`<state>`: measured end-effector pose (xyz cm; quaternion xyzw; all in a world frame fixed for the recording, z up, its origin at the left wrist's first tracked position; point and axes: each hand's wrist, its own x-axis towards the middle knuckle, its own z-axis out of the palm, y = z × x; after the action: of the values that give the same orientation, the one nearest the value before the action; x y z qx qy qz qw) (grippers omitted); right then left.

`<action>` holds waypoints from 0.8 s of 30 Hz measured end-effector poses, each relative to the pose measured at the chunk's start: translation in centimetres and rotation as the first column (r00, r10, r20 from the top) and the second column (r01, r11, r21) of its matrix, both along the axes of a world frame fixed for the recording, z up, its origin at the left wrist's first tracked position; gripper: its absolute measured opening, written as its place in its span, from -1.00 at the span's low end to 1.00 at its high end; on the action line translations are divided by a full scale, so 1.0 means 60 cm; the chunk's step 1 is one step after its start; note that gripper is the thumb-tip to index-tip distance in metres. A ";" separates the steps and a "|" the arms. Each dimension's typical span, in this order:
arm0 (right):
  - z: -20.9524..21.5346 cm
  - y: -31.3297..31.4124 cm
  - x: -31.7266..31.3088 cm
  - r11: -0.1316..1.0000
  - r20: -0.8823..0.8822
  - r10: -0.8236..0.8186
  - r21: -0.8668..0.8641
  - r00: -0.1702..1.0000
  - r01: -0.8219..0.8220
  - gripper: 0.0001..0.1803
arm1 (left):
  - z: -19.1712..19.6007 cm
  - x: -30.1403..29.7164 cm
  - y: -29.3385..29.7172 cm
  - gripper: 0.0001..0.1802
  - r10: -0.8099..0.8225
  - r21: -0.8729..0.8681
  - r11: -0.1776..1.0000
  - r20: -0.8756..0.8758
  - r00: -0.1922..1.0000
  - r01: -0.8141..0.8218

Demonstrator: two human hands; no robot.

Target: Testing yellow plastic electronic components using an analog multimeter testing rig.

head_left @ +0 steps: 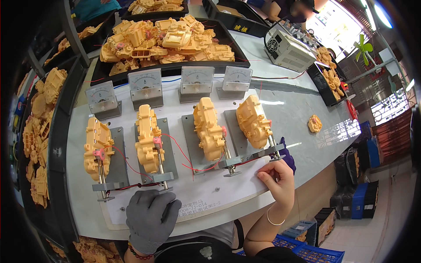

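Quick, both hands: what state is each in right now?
Left hand: gray-gloved, fingers curled; whether it holds anything cannot be told.
Right hand: bare, fingers loosely bent; no held thing visible, grip cannot be told.

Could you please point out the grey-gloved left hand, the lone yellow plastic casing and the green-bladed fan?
Grey-gloved left hand (150,215), head view: back of the glove.
Lone yellow plastic casing (314,123), head view: its middle.
Green-bladed fan (362,47), head view: around the hub.

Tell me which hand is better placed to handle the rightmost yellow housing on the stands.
Probably your right hand: it is close in front of that yellow housing, while the left hand, in a grey glove, is farther away, well to the left.
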<state>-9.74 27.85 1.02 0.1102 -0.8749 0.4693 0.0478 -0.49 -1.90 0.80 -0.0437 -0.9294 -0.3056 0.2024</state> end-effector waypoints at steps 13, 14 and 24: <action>-0.001 -0.003 0.001 1.000 0.001 -0.024 0.009 1.000 0.024 -0.89 | -0.001 0.002 -0.001 -0.77 0.007 -0.003 1.000 0.022 1.000 -0.007; -0.002 -0.003 0.001 1.000 0.000 -0.026 0.013 1.000 0.026 -0.90 | -0.002 0.002 -0.001 -0.77 0.010 -0.002 1.000 0.019 1.000 -0.010; -0.004 -0.012 0.002 0.999 -0.006 -0.047 0.007 0.999 0.047 -0.90 | -0.001 0.001 -0.002 -0.77 -0.003 -0.007 1.000 0.017 1.000 0.004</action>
<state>-9.65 27.16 0.76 0.0909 -0.8788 0.4644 0.0609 -0.44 -2.05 0.77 -0.0434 -0.9320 -0.3033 0.1936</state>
